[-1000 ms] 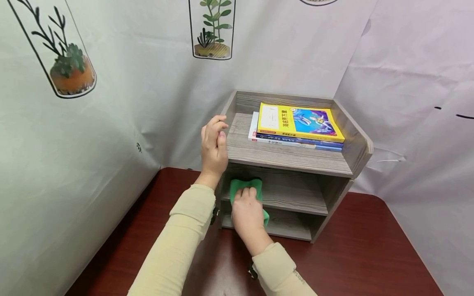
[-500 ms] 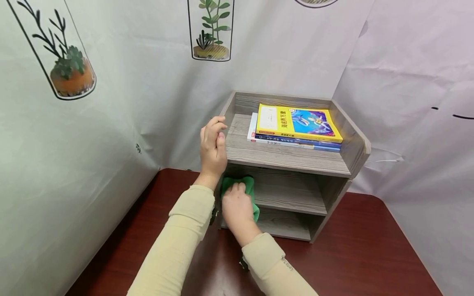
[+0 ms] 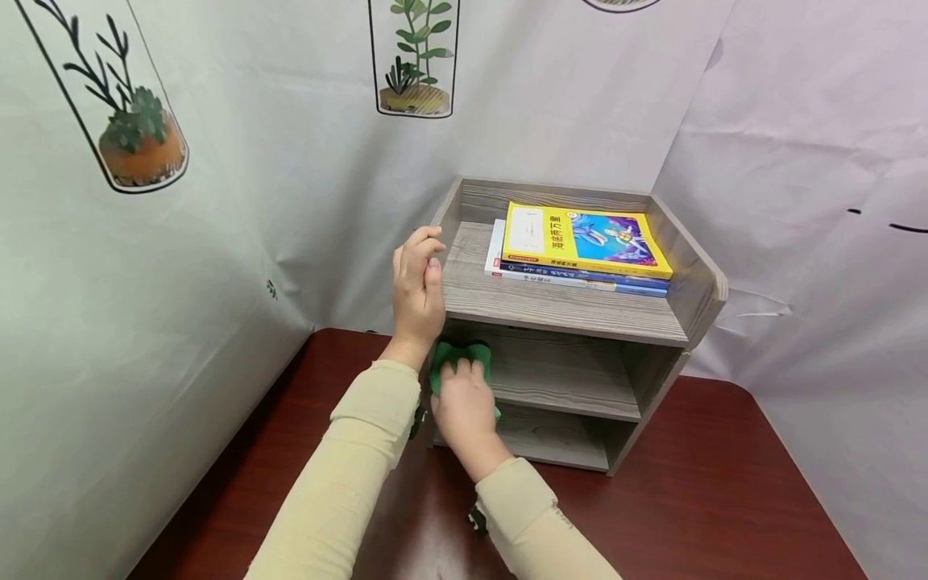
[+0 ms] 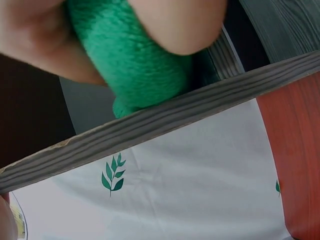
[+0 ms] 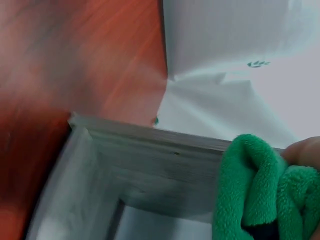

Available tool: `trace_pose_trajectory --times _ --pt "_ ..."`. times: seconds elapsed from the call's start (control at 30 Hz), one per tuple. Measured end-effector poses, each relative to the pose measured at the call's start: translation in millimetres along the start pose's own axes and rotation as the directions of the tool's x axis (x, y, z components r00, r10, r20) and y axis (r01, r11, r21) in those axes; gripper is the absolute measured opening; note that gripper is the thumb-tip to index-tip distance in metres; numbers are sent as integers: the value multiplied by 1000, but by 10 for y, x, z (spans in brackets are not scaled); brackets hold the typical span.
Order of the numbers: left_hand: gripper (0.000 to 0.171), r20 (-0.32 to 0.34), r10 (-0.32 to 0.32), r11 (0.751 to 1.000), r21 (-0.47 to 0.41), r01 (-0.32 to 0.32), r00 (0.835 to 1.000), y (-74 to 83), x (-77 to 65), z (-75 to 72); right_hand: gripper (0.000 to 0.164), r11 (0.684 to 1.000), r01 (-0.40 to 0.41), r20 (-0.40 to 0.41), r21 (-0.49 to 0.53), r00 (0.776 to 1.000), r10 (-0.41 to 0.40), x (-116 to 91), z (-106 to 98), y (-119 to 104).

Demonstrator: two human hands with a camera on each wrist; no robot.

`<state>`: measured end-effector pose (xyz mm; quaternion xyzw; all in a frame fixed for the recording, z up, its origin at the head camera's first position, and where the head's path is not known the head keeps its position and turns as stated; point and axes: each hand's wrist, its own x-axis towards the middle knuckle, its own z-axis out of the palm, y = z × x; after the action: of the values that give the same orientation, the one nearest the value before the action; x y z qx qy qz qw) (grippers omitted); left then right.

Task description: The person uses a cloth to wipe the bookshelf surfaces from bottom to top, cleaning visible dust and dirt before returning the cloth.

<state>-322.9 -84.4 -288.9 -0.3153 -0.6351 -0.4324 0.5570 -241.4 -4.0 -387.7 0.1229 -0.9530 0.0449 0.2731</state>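
The right hand (image 3: pixel 466 407) pinches a green cloth (image 3: pixel 458 354) at the left end of the middle compartment (image 3: pixel 565 370) of a shelf (image 3: pixel 507 300). The left hand (image 3: pixel 419 292) rests against the shelf's upper left side, its fingers nearly straight and close together. Books (image 3: pixel 583 242) lie on top.

Pale cream long sleeves (image 3: pixel 329 483), chunky turned-up cuffs (image 3: pixel 378 400), some dark wrist gear (image 3: pixel 477 522) poking out, plus tiny lettering (image 3: pixel 563 518) on the right one, can't read it tbh.
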Motion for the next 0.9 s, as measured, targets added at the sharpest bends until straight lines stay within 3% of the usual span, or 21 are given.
trace_pose_trajectory --times 0.2,0.33,0.47,0.57,0.67,0.73,0.9 --pt "23 -3 -1 1000 -13 1 1000 -24 -14 2 41 973 -62 -43 223 996 74 -31 52 17" --pt "24 -10 -1 1000 -23 1 1000 -18 -17 -1 39 915 -84 -77 395 989 124 -48 80 31" --pt "26 -10 8 999 -42 -8 1000 6 1 7 40 801 -129 -71 585 975 209 -53 87 48" --pt "28 -11 24 998 -63 -25 1000 14 18 19 40 679 -176 -29 713 960 278 -42 84 60" --pt "31 -16 38 996 -80 -39 999 10 30 17 41 598 -206 16 774 952 307 -31 91 69" --pt "33 -11 40 996 -83 -41 999 4 33 0 41 581 -212 32 785 952 304 -24 88 68" --pt "35 42 37 997 -69 -34 998 -16 42 -65 43 618 -175 -1 766 962 274 30 50 63"
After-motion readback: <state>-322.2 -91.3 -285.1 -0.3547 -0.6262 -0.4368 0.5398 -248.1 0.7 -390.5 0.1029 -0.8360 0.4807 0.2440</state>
